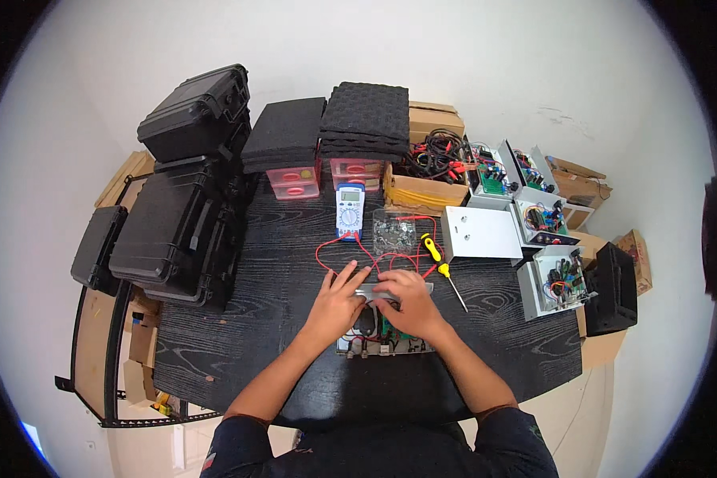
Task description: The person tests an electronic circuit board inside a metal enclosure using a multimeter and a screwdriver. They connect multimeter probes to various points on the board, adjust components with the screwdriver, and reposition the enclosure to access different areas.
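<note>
An open metal box (398, 348) lay on the table (207, 342), lengthwise left to right, its sockets (364, 349) facing the person (366, 446). Left hand (341, 301) and right hand (409, 303) bent over its far side; I couldn't tell whether they gripped.

A head-worn fisheye looks down across the black table (526, 350).

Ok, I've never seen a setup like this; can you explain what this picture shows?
There's no machine here: a person wears a head camera looking down, and its wide lens bends straight edges. The left hand and right hand are bare, fingers over an open metal box of electronics; whether they grip anything is hidden. On the dark table, beyond the hands, lie a blue-edged meter, a clear tray of small parts and a yellow screwdriver. Black cases are stacked at left.
</note>
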